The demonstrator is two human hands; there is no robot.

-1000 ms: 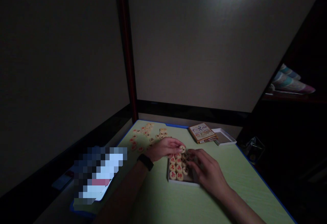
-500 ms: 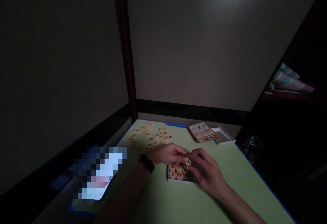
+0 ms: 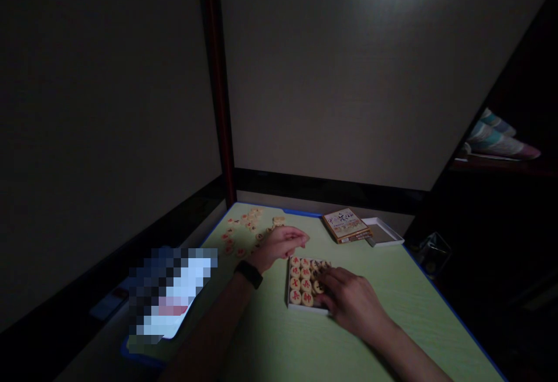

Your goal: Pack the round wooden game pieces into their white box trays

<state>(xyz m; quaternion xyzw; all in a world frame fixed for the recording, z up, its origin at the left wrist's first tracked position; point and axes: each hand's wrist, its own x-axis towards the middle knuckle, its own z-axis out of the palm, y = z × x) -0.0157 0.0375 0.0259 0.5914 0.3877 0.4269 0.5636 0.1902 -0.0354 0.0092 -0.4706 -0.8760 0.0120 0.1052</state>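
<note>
Spreading my right hand (image 3: 349, 300) over round cream discs (image 3: 300, 284) in the white box (image 3: 305, 308), I hold my left hand (image 3: 281, 245), fingers bunched, nearer the tabletop's (image 3: 270, 335) far-left scattered discs (image 3: 254, 217).

You wear a black band (image 3: 248, 274) on your left wrist. It is broad and plain, like a watch or fitness tracker, and the dim light hides any detail on it. Your left forearm (image 3: 209, 329) and right forearm (image 3: 412, 356) are bare, without sleeves. Your left hand (image 3: 281, 245) and right hand (image 3: 354, 305) are bare too.
</note>
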